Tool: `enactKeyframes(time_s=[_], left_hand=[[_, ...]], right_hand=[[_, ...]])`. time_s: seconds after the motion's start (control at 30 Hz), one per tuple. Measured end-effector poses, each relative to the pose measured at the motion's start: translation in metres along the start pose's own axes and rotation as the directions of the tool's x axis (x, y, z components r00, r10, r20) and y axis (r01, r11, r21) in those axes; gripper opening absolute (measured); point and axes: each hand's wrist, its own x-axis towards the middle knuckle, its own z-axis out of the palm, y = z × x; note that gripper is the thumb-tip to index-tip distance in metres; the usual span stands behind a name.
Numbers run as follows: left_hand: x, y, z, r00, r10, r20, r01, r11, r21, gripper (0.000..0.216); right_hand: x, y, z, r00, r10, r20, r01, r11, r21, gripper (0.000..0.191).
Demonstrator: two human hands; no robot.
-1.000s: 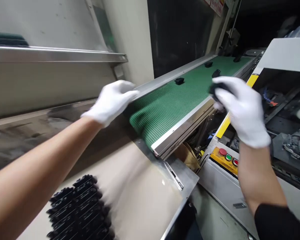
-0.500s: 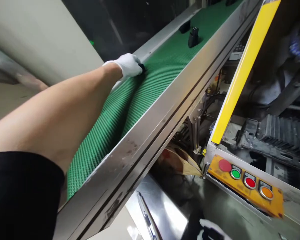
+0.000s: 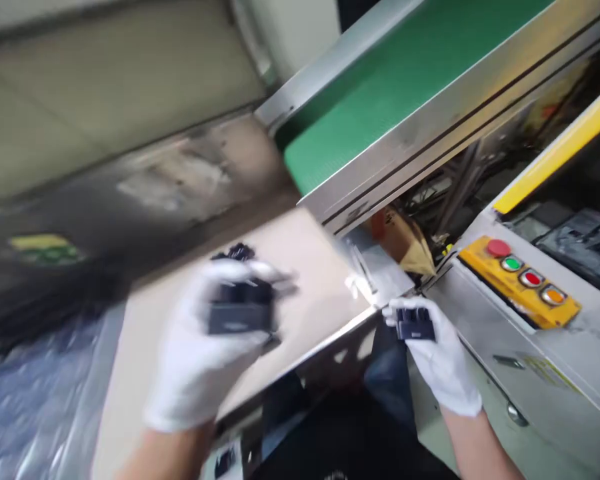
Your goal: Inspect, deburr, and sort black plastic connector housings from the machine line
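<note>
My left hand (image 3: 195, 347), in a white glove and blurred by motion, grips a black plastic part (image 3: 240, 310) above a beige table top (image 3: 305, 287). A second black plastic part (image 3: 415, 325) sits in the fingers of my gloved right hand (image 3: 440, 357), near the table's metal corner. Behind the left hand, a pile of black parts (image 3: 236, 252) shows only at its top, the rest hidden. The green conveyor belt (image 3: 395, 87) runs above both hands, out of their reach here.
A yellow control panel (image 3: 520, 283) with several push buttons sits on the grey machine to the right. A brown paper bag (image 3: 405, 243) lies under the conveyor's steel frame (image 3: 405, 150). Clear plastic sheeting (image 3: 40, 393) lies at lower left.
My left hand has left the belt and come down over the table with a black part. My right hand has risen into view holding another. The view has swung downward.
</note>
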Motion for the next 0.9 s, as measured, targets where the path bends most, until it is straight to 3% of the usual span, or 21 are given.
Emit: enactKeyframes(time_s=[0.07,0.17,0.33,0.5,0.67,0.9], left_hand=[[-0.062,-0.058,0.002,0.999,-0.020,0.046,0.033,0.955,-0.295,0.052],[-0.112,-0.114,0.008,0.991,-0.089,0.103,0.131,0.834,-0.535,0.050],[-0.148,-0.168,-0.019,0.977,-0.186,0.106,0.212,0.769,-0.604,0.053],[-0.174,-0.214,-0.041,0.973,-0.189,0.130,0.227,0.706,-0.671,0.052],[-0.186,-0.244,-0.042,0.976,-0.161,0.146,0.213,0.585,-0.782,0.047],[-0.173,-0.234,-0.040,0.991,-0.061,0.117,0.131,0.559,-0.819,0.052]], right_hand=[[-0.016,0.002,0.033,0.995,-0.028,0.095,0.024,0.999,0.041,0.040],[-0.047,0.018,0.077,0.976,-0.017,0.217,0.026,0.999,-0.038,0.041],[-0.099,0.066,0.114,0.971,0.055,0.231,-0.006,0.977,-0.211,0.040],[-0.125,0.117,0.114,0.968,0.068,0.243,-0.001,0.964,-0.265,0.042],[-0.133,0.138,0.103,0.945,0.108,0.309,0.003,0.941,-0.338,0.042],[-0.120,0.118,0.105,0.943,0.049,0.329,0.117,0.877,-0.466,0.040]])
